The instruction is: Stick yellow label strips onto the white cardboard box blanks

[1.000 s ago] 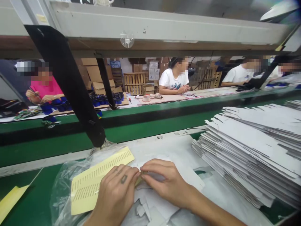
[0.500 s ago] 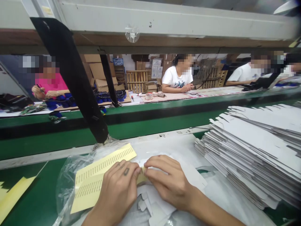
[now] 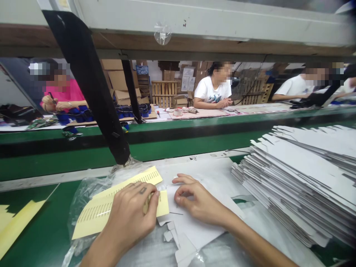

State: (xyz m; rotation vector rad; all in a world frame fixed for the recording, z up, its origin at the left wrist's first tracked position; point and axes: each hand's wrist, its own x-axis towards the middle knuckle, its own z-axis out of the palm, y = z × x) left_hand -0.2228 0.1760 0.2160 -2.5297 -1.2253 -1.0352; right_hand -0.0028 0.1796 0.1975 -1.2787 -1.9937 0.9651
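My left hand (image 3: 135, 207) is closed with its thumb pressed on a yellow label sheet (image 3: 164, 203), whose end sticks out to the right of the thumb. Rows of small dark print run over the yellow paper (image 3: 93, 217) left of and behind this hand; whether it is all one sheet is hidden. My right hand (image 3: 194, 200) hovers over a flat white carton (image 3: 200, 230), apart from the label sheet. Its index finger curls down to the thumb in a pinch, the other fingers reaching out. Anything between these tips is too small to make out.
A tall stack of flat white cartons (image 3: 289, 185) stands at the right. Clear plastic film (image 3: 86, 196) lies under the paper, and more yellow paper (image 3: 22, 230) at far left. A black post (image 3: 91, 89) rises behind. Several people sit across the green belt (image 3: 167, 142).
My right hand has come away from the yellow paper and moved slightly right. My left hand has shifted left with the label sheet, baring its end. The view has shifted slightly.
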